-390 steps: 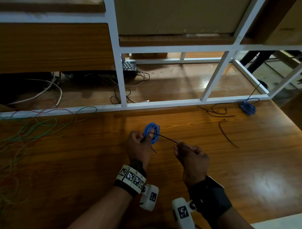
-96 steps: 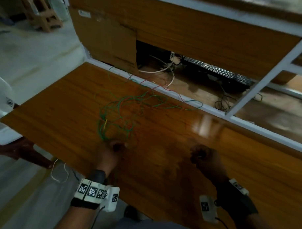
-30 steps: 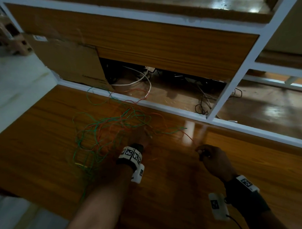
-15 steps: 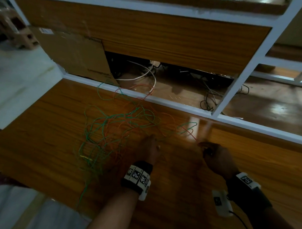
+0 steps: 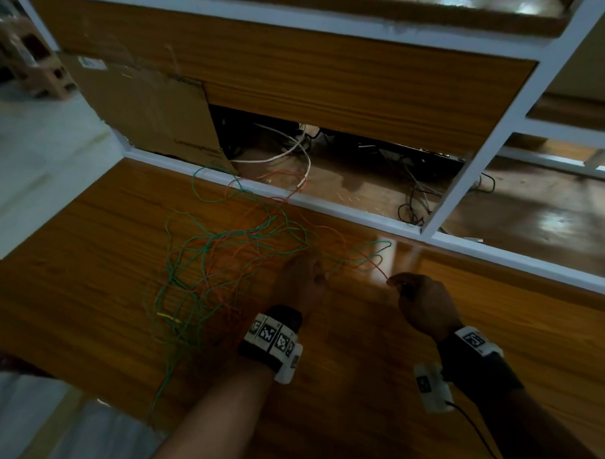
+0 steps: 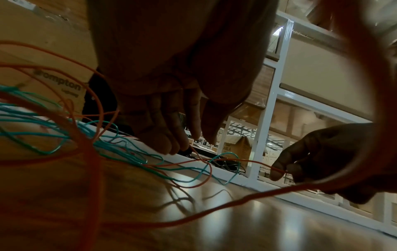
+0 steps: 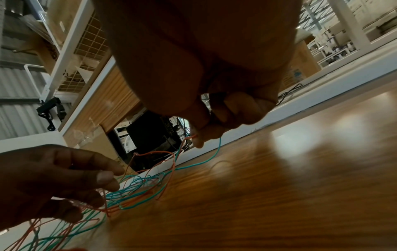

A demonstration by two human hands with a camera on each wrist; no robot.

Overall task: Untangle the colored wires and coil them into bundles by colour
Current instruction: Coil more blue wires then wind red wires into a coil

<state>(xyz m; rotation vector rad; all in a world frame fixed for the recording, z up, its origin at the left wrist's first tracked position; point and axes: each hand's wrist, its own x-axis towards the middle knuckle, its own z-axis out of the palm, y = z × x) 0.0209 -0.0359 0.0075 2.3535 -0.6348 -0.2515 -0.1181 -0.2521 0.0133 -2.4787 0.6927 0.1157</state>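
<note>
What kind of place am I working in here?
Probably a workshop or warehouse workstation: a wooden bench top with a white metal frame, cardboard boxes stacked behind it, and loose cables on the shelf beyond the tangled wires.

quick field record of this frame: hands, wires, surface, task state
left hand: over the tangle's right edge, fingers reaching down into the wires; grip unclear
right hand: pinches an orange wire near its end
tangle: green and orange wires, intermixed, loose
surface: wooden table
task state: no coiled bundle in view
</note>
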